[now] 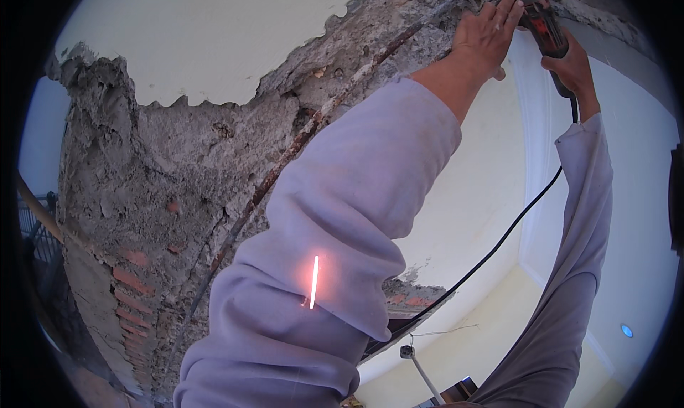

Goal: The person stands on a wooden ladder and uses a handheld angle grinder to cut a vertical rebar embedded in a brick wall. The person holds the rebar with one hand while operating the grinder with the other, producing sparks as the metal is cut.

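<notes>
Up at the top right, my right hand is wrapped round the body of a black and red angle grinder. The grinder is raised against the broken concrete, and its disc is hard to make out. Beside it, my left hand has its fingers stretched out toward the tool's head, near the concrete; whether it touches the grinder I cannot tell. A rusty steel bar runs diagonally along the exposed concrete and up behind my left hand. One bright glowing streak shows in front of my left sleeve.
A black power cord hangs from the grinder, passing between my arms. Jagged plaster borders the concrete, with red bricks exposed lower left. A pale pole stands below. Railings show at the far left.
</notes>
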The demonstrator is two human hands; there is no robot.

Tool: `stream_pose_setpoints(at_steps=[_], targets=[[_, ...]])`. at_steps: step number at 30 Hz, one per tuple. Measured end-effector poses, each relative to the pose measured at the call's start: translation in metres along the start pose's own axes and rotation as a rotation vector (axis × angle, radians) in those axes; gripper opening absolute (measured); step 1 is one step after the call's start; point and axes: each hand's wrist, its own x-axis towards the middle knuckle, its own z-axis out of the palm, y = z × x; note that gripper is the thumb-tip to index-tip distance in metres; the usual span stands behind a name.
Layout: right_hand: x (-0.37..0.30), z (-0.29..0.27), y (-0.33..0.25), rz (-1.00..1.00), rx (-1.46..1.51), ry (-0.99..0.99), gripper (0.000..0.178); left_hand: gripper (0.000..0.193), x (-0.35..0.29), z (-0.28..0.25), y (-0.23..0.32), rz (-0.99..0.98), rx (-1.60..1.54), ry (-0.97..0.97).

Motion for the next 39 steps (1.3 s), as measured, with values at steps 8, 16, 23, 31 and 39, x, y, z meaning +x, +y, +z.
stream_pose_setpoints(at_steps=[8,16,23,31,39], targets=[[0.0006,-0.0054,-0.0014,-0.034,-0.024,0.034,0.073,0.137,0.0057,-0.0014,0.0005,0.003,0.022,0.000],[0.0040,-0.0028,0.0038,-0.021,-0.018,0.018,0.069,0.137,0.0058,-0.0005,0.0004,0.001,0.016,-0.015],[0.0024,-0.0010,0.0038,-0.036,-0.001,0.041,0.068,0.136,0.0047,0.0014,0.0002,0.007,0.037,0.030],[0.0007,-0.0010,0.0025,-0.015,-0.004,0.022,0.069,0.135,0.0036,-0.0032,0.0005,0.009,0.046,-0.011],[0.0017,-0.0010,0.0064,-0.027,-0.015,0.022,0.071,0.136,0.0047,-0.0001,0.0011,0.006,0.086,0.029]])
